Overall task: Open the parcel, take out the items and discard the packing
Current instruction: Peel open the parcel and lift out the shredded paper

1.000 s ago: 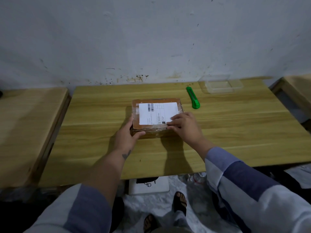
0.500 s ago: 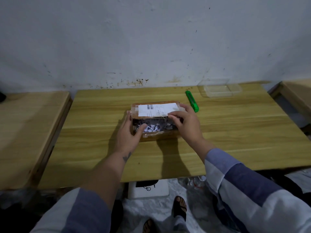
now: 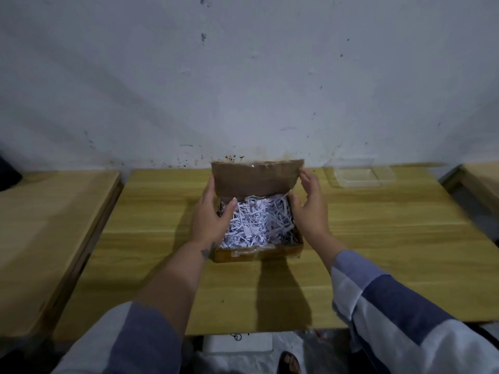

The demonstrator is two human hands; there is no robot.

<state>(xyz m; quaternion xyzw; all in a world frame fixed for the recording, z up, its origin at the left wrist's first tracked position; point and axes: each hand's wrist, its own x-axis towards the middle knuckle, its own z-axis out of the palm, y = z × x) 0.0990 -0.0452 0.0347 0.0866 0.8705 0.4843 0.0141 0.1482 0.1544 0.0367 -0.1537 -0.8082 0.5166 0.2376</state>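
Note:
A brown cardboard parcel (image 3: 256, 252) sits in the middle of the wooden table (image 3: 378, 238). Its lid (image 3: 256, 178) stands upright at the far side. Inside lies a heap of white shredded paper (image 3: 256, 222); no item shows in it. My left hand (image 3: 213, 214) rests on the box's left wall, thumb over the shreds and fingers up along the lid's left edge. My right hand (image 3: 310, 209) is at the right wall, fingers spread beside the lid's right edge. The lid hides the green cutter.
A clear plastic container (image 3: 361, 175) stands at the back right by the wall. Another wooden table (image 3: 48, 233) adjoins on the left, a third (image 3: 483, 179) at the far right. White bags and my foot show below the front edge.
The lid went from flat, to half raised, to fully upright, baring the shredded paper. Both hands moved from the front edge to the box's sides.

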